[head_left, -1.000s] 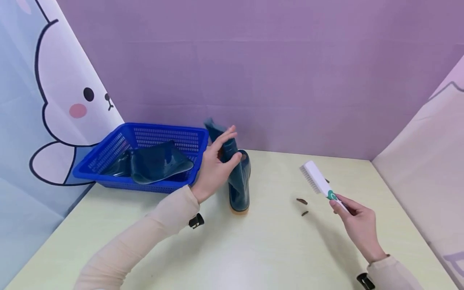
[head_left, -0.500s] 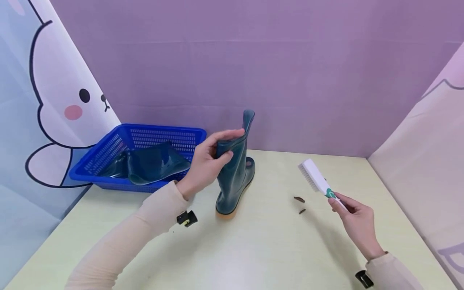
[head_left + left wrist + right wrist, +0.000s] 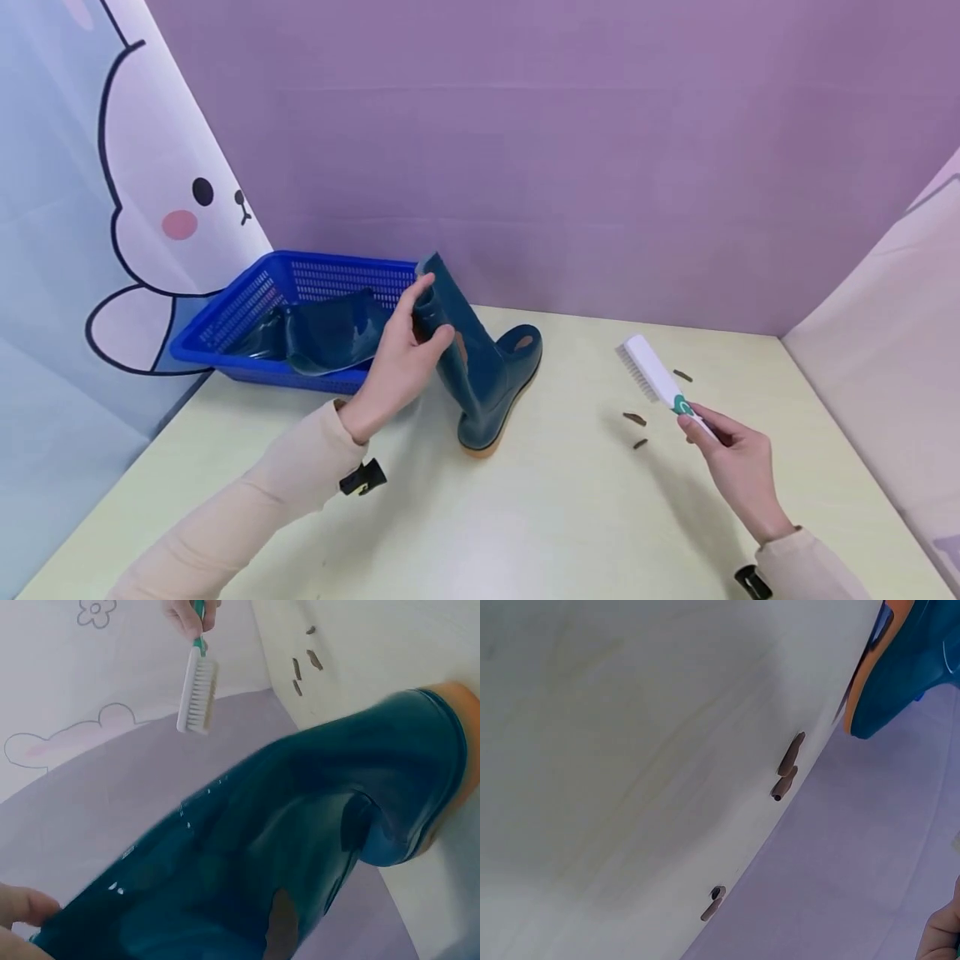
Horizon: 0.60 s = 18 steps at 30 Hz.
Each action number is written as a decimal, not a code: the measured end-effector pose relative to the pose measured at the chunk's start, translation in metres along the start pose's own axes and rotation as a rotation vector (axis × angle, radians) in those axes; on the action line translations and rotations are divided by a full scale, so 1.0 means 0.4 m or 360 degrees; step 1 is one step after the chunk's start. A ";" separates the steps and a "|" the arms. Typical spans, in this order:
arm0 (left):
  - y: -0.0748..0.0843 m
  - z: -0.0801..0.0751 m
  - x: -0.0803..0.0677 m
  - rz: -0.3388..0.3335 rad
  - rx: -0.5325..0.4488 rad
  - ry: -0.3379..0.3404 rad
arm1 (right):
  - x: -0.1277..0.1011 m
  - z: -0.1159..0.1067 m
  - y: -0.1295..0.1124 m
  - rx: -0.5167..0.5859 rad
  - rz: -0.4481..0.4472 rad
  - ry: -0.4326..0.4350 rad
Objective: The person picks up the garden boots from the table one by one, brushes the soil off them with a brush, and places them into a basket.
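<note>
My left hand [image 3: 401, 354] pinches the top of a dark teal rubber boot [image 3: 487, 379] between thumb and fingers. The boot leans left, its toe pointing right and away. Whether its orange-tan sole fully touches the table cannot be told. A brown patch [image 3: 461, 347] marks the shaft, and another brown patch [image 3: 523, 342] is on the toe. On the right, my right hand [image 3: 742, 471] grips the handle of a white brush [image 3: 652, 371] with a green band, held above the table, apart from the boot. The brush's pale bristles [image 3: 201, 696] show in the left wrist view.
Behind my left hand stands a blue mesh basket [image 3: 247, 371], with another teal boot [image 3: 333, 333] lying in it. Several small brown pieces, including one brown flake [image 3: 634, 418], lie on the pale table [image 3: 570, 517] near the brush. A purple cloth [image 3: 562, 150] hangs behind the table.
The boot has been turned by my left hand: its toe swung to the right and its shaft now tilts left. My right hand holds the brush in nearly the same place.
</note>
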<state>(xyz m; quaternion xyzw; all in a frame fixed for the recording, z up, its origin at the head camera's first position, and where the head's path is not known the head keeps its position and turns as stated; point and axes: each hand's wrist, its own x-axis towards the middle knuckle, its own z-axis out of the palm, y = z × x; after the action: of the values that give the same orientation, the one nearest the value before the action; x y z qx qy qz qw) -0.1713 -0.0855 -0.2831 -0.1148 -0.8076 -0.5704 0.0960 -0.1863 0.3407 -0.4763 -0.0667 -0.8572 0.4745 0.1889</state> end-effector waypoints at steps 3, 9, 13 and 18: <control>0.005 -0.006 0.018 -0.0090 0.0063 -0.0011 | 0.001 0.001 0.007 -0.0005 -0.0018 0.0019; 0.027 -0.014 0.076 0.0065 0.0364 -0.0048 | -0.012 -0.020 -0.051 0.0099 -0.0056 -0.0083; 0.079 -0.005 0.139 0.0145 0.0294 -0.0069 | -0.031 -0.031 -0.117 0.0099 -0.0034 -0.0064; 0.139 0.017 0.232 0.0069 0.0050 -0.0057 | -0.071 -0.042 -0.223 0.0168 -0.0019 -0.0035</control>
<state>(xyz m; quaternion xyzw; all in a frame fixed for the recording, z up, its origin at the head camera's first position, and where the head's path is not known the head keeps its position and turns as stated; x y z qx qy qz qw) -0.2438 -0.0542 -0.2089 -0.1411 -0.8153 -0.5533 0.0958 -0.1481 0.2973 -0.4009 -0.0464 -0.8334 0.5185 0.1855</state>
